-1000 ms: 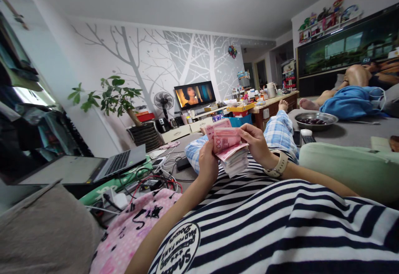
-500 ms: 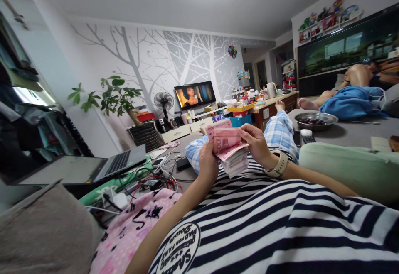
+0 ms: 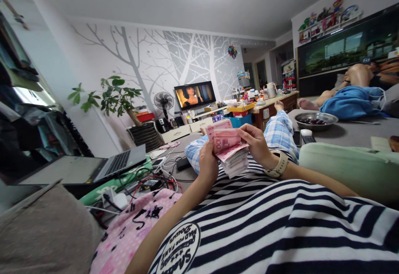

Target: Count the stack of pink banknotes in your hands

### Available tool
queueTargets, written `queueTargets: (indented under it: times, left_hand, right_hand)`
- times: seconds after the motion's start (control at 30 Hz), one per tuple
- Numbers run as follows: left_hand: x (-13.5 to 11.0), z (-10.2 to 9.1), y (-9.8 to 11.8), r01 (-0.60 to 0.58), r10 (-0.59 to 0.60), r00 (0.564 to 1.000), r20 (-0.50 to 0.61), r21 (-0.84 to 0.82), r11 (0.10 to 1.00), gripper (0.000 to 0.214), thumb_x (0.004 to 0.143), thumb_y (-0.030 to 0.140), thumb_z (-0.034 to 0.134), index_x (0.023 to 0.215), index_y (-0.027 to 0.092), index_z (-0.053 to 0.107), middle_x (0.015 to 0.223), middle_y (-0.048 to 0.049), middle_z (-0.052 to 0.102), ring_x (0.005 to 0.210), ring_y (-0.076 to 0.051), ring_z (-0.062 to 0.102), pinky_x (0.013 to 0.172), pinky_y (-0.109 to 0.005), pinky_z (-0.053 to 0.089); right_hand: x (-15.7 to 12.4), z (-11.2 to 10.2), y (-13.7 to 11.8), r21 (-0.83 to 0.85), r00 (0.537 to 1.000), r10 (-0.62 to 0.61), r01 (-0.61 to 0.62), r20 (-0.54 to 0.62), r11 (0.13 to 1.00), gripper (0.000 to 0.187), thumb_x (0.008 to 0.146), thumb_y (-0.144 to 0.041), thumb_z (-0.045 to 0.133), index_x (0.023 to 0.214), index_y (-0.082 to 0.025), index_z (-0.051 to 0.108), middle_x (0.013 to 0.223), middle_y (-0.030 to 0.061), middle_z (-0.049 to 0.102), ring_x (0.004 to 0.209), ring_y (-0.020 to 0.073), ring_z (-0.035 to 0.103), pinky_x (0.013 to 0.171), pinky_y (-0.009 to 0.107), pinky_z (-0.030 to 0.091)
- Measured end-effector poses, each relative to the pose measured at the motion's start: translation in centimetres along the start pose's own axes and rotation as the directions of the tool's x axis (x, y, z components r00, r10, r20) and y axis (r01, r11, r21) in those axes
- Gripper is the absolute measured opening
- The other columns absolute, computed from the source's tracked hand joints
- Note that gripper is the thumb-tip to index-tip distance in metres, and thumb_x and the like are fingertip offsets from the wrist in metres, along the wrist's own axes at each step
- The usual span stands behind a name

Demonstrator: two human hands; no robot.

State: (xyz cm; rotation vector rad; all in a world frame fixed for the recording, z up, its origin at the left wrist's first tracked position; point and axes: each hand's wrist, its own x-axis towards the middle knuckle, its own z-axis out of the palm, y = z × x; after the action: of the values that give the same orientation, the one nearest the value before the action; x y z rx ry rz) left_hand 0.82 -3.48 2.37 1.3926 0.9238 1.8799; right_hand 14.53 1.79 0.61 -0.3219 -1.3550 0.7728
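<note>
Roughly at the centre of the frame, a thick stack of banknotes (image 3: 229,151) is held above a striped shirt (image 3: 280,224), its pink top note showing a printed 100. The left hand (image 3: 208,164) is clamped on the stack's left end, thumb over the top and fingers curled beneath. The right hand (image 3: 256,143), a pale watch (image 3: 279,165) on its wrist, has thumb and fingers closed on the upper right edge of the top notes, which are lifted and fanned slightly away from the rest.

Judging from this hold, the 2 hands should split the work cleanly. The left hand keeps firm pressure so the lower notes stay squared. The right hand takes only 1 note at a time by its corner, sliding rather than tugging, since the edges at the lower right already splay.

Just beyond the hands lie plaid trouser legs (image 3: 279,133). At centre right a metal bowl (image 3: 315,120) sits on the grey surface, with a green cushion (image 3: 343,166) nearer the camera. At the upper right another person rests beside a blue cloth (image 3: 349,101). At centre left is an open laptop (image 3: 93,168) with tangled cables near it, and a pink cloth (image 3: 134,224) lies below. Far back stand a television (image 3: 195,94), a fan (image 3: 164,101) and a leafy plant (image 3: 109,95).
</note>
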Motion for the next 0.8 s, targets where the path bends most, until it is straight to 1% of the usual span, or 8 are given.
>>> queueTargets:
  times: [0.2,0.47,0.67,0.73,0.8]
  left_hand:
    - [-0.08,-0.01,0.15,-0.002,0.002,1.000,-0.001,0.012,1.000,0.026,0.079,0.011,0.046,0.063,0.018,0.065,0.078,-0.0085,0.067,0.079,-0.022,0.058,0.080,-0.032,0.048]
    - [-0.04,-0.05,0.14,-0.056,0.056,0.998,0.006,0.159,0.986,0.027,0.083,0.013,0.042,0.066,0.016,0.063,0.078,-0.0087,0.069,0.083,-0.022,0.061,0.082,-0.031,0.049]
    - [0.04,-0.31,-0.20,-0.089,0.088,0.996,0.015,0.221,0.971,0.024,0.083,0.016,0.044,0.067,0.017,0.063,0.077,-0.0084,0.068,0.080,-0.022,0.061,0.080,-0.033,0.049]
    - [0.06,-0.33,-0.21,-0.095,0.095,0.995,0.013,0.248,0.964,0.023,0.082,0.017,0.047,0.065,0.017,0.063,0.075,-0.0082,0.068,0.084,-0.023,0.062,0.082,-0.035,0.049]
    - [0.07,-0.28,-0.15,-0.087,0.094,0.995,-0.018,0.259,0.962,0.023,0.082,0.018,0.048,0.065,0.018,0.063,0.074,-0.0087,0.068,0.092,-0.025,0.061,0.086,-0.037,0.048]
  right_hand:
    - [-0.03,-0.01,0.06,0.007,1.000,-0.009,0.009,0.004,1.000,0.032,0.077,-0.046,0.066,0.064,-0.019,0.054,0.057,-0.0044,0.041,0.054,0.0104,0.034,0.053,0.026,0.027]
    - [-0.03,0.00,-0.12,-0.016,1.000,-0.026,0.026,0.004,1.000,0.036,0.078,-0.050,0.064,0.063,-0.019,0.053,0.054,-0.0044,0.043,0.053,0.0100,0.036,0.052,0.026,0.029]
    - [0.02,-0.11,0.48,0.053,0.999,-0.029,0.028,0.019,0.998,0.039,0.082,-0.051,0.061,0.061,-0.019,0.052,0.053,-0.0046,0.041,0.050,0.0095,0.035,0.049,0.026,0.027]
    - [-0.01,-0.11,0.49,0.064,0.999,-0.034,0.032,0.035,0.997,0.040,0.083,-0.052,0.059,0.060,-0.019,0.053,0.053,-0.0037,0.043,0.050,0.0097,0.036,0.049,0.026,0.027]
    - [-0.06,-0.09,0.39,0.055,0.997,-0.040,0.037,0.064,0.998,0.041,0.085,-0.052,0.056,0.061,-0.019,0.056,0.055,-0.0020,0.049,0.051,0.0105,0.038,0.050,0.026,0.029]
